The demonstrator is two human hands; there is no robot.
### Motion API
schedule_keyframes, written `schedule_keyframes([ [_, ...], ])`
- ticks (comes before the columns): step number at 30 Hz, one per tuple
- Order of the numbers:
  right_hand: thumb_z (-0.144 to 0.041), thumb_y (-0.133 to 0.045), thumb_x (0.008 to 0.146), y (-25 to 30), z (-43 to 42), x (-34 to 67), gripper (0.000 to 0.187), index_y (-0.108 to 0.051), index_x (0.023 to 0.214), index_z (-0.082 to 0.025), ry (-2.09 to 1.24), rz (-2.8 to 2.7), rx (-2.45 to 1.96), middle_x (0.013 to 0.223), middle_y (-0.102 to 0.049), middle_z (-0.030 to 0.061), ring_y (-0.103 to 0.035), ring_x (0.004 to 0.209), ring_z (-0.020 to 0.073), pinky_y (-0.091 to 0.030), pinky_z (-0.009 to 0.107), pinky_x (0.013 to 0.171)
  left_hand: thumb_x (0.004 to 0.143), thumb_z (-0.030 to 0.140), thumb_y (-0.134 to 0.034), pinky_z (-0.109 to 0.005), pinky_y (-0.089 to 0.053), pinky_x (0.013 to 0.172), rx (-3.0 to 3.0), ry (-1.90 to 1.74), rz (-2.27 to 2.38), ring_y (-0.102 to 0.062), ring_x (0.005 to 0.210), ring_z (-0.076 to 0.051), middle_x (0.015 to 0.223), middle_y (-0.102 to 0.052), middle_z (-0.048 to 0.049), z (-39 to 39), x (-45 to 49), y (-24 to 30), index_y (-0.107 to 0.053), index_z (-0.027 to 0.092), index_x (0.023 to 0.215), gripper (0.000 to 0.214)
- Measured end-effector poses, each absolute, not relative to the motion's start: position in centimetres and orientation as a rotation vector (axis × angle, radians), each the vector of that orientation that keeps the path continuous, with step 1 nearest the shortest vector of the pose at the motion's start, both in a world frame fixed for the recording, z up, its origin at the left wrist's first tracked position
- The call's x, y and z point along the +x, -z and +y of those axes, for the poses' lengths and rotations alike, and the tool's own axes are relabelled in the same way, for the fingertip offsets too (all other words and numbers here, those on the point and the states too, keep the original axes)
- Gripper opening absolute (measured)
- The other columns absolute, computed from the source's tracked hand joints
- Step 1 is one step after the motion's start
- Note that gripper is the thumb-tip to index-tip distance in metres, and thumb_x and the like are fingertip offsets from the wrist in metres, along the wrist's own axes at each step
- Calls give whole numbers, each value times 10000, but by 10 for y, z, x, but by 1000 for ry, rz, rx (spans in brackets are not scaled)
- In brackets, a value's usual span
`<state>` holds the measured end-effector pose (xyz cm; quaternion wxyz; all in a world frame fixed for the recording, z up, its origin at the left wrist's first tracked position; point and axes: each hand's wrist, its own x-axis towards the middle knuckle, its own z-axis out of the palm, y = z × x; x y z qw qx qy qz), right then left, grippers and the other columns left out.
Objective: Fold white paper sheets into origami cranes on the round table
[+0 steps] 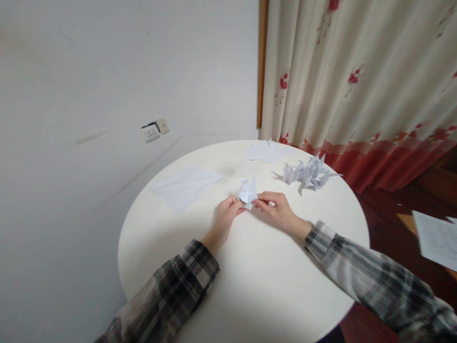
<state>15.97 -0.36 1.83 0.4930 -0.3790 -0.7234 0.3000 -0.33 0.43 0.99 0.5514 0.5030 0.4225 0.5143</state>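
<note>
A white origami crane [247,191] is held low over the middle of the round table, its pointed parts standing up. From the left, my left hand [230,209] pinches its lower edge between thumb and fingers. My right hand [276,206] grips the opposite side with thumb and forefinger. My fingers partly hide the crane's lower part. To the right of my right hand, a cluster of several folded paper cranes [310,172] stands on the table. Left of my left hand lies a creased sheet of white paper [187,186].
Flat white sheets [266,152] lie at the table's far edge, with a small folded piece [271,142] by them. The white round table [250,286] adjoins a wall with a socket [150,133]. A flowered curtain [342,85] hangs behind. Written paper [436,238] lies lower right.
</note>
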Motion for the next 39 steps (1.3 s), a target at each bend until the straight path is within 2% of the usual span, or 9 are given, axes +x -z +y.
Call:
schedule_keyframes([
  [5,-379,-603,735,-17,0,156,263,-680,841,-151,-1159,-1611,-932,583,-595,-7,-454,483,79,-356,208,495,618,250,-592,-250,-478,648,1220,-1273,1102,-542,605,-107,575,-550,16,7,-8,-7,-507,150,550,147],
  [11,-358,-665,670,-24,0,154,250,-642,729,-116,-1522,-1486,-859,555,-602,-5,-465,436,56,-348,188,462,616,242,-598,-214,-409,559,1324,-1389,1162,-480,537,-88,526,-493,44,13,-12,-1,-470,158,539,171],
  [16,-304,-662,687,-28,-3,157,196,-602,692,-118,-1714,-1428,-747,559,-591,-15,-455,436,41,-347,172,466,625,247,-594,-201,-339,502,1387,-1393,1198,-432,504,-80,506,-466,51,13,-12,-1,-470,159,524,182],
  [25,-203,-650,707,-20,-1,154,114,-574,738,-125,-1868,-1232,-640,553,-544,-41,-426,448,24,-288,141,439,627,284,-591,-223,-397,576,1341,-1372,1141,-468,556,-94,548,-478,43,13,-13,1,-464,159,559,191],
  [39,-182,-657,716,-13,3,157,116,-583,662,-111,-1883,-1180,-559,537,-539,-38,-429,463,24,-296,142,458,589,237,-588,-219,-416,589,1300,-1298,1107,-505,568,-98,547,-530,36,11,-11,-3,-488,152,551,137],
])
